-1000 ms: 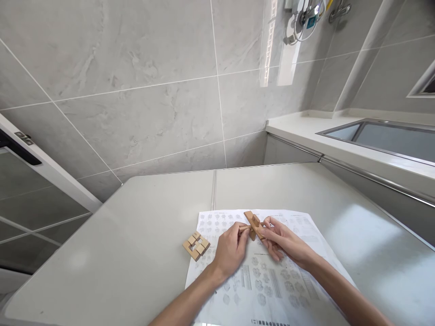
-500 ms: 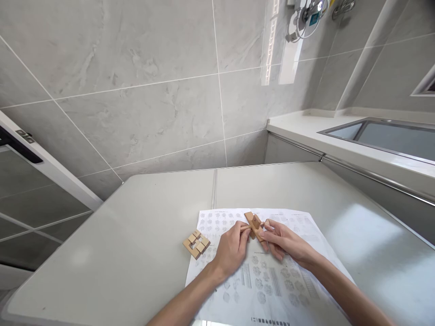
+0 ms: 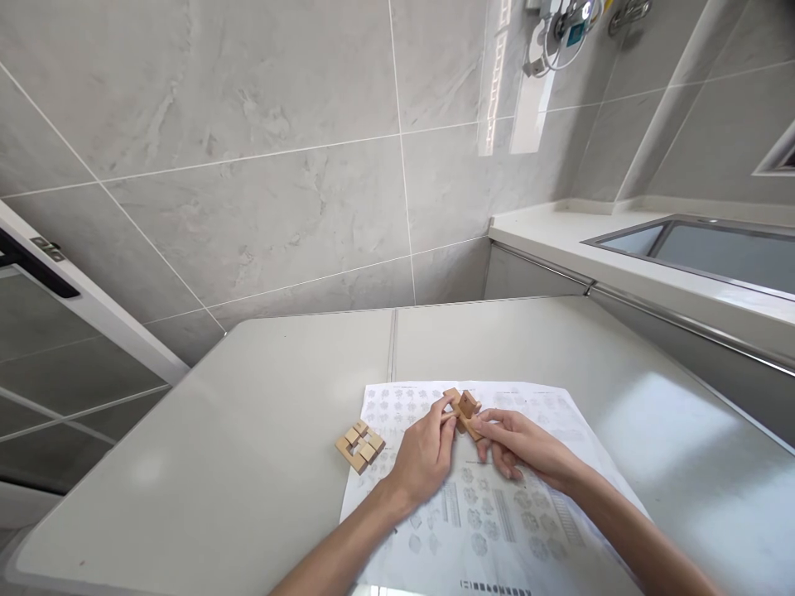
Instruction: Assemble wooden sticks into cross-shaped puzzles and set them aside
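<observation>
Between my hands, over the upper middle of a printed sheet, is a small assembly of interlocking wooden puzzle pieces. My left hand is closed, pinching its left side between thumb and fingers. My right hand grips the lower right end of the same assembly with thumb and fingertips, the other fingers curled below. An upright notched piece stands up from the flat slanting piece. Fingers hide parts of the assembly. A second group of wooden pieces, fitted into a square with a gap in the middle, lies left of my left hand.
The sheet lies on a pale folding table with a seam across its top. A grey tiled wall rises behind. To the right are a white counter and a sink; a framed door stands at left.
My left fingers have shifted up onto the flat piece. The right fingertips have slid lower, away from the upright piece. The square group of pieces stays in place.
</observation>
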`<state>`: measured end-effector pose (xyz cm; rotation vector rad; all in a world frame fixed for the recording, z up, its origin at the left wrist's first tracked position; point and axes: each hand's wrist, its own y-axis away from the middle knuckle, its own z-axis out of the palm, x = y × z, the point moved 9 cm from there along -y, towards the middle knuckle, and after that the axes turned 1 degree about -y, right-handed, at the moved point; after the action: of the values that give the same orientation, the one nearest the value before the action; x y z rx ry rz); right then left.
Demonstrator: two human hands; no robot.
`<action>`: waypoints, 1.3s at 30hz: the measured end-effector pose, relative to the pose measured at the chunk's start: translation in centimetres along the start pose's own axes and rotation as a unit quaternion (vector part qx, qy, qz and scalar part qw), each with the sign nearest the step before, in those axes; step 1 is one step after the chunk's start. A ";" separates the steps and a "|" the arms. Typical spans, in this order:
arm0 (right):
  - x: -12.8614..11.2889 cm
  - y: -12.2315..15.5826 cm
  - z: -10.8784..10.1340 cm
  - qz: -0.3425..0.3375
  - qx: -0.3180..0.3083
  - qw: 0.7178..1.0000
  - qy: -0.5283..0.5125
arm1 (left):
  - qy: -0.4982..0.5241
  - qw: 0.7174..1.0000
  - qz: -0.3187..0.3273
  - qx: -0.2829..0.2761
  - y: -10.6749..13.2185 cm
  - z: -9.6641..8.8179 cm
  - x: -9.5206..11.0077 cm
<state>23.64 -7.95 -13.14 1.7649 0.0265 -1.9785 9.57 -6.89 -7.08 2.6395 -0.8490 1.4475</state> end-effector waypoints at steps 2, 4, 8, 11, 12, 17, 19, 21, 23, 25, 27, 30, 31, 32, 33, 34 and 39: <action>-0.2 0.1 0.4 -0.003 -0.016 1.000 0.003 | -0.002 1.000 -0.002 -0.002 0.0 0.0 0.0; -0.4 0.2 0.8 -0.010 -0.032 0.999 0.004 | 0.002 1.000 -0.002 -0.013 0.1 0.2 0.0; -0.9 0.4 1.4 -0.027 -0.046 0.998 0.015 | 0.030 0.999 0.016 -0.032 0.2 0.2 0.8; -1.2 0.6 1.8 -0.034 -0.055 0.998 0.023 | 0.049 0.996 0.043 -0.057 0.4 0.4 1.7; -1.3 0.7 2.0 -0.036 -0.062 0.997 0.025 | 0.052 0.995 0.052 -0.063 0.5 0.5 1.9; -1.4 0.7 2.7 -0.049 -0.070 0.996 0.028 | 0.045 0.995 0.053 -0.066 0.5 0.6 1.7; -1.3 0.5 2.7 -0.050 -0.064 0.996 0.020 | 0.037 0.996 0.048 -0.066 0.4 0.7 1.4; -1.1 0.4 2.6 -0.049 -0.059 0.997 0.005 | 0.033 0.997 0.049 -0.058 0.4 0.7 1.2; -1.1 0.4 2.2 -0.049 -0.050 0.997 -0.023 | 0.025 0.997 0.048 -0.051 0.4 0.7 0.8; -1.4 0.3 1.6 -0.056 -0.033 0.996 -0.064 | 0.007 0.998 0.043 -0.049 0.3 0.9 0.3; -1.9 0.3 0.6 -0.069 -0.007 0.991 -0.112 | -0.010 0.998 0.041 -0.053 0.4 1.2 0.0; -2.6 0.3 -1.4 -0.094 0.048 0.977 -0.187 | -0.021 0.997 0.035 -0.060 0.4 1.4 -0.3; -2.7 0.3 -2.1 -0.103 0.067 0.969 -0.213 | -0.024 0.997 0.032 -0.062 0.4 1.5 -0.3; -2.7 0.3 -2.9 -0.114 0.086 0.960 -0.239 | -0.028 0.997 0.030 -0.063 0.4 1.5 -0.3; -2.6 0.2 -3.7 -0.125 0.103 0.951 -0.264 | -0.033 0.997 0.031 -0.065 0.4 1.5 -0.3; -2.4 0.2 -4.5 -0.134 0.118 0.940 -0.290 | -0.038 0.996 0.033 -0.068 0.4 1.5 -0.2; -0.5 -0.4 -7.5 -0.163 0.156 0.879 -0.419 | -0.080 0.992 0.049 -0.083 0.6 1.7 0.0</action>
<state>30.55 -4.99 -14.00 0.9459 -0.3169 -2.9821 10.58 -7.86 -8.17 2.6476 -1.0773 1.1379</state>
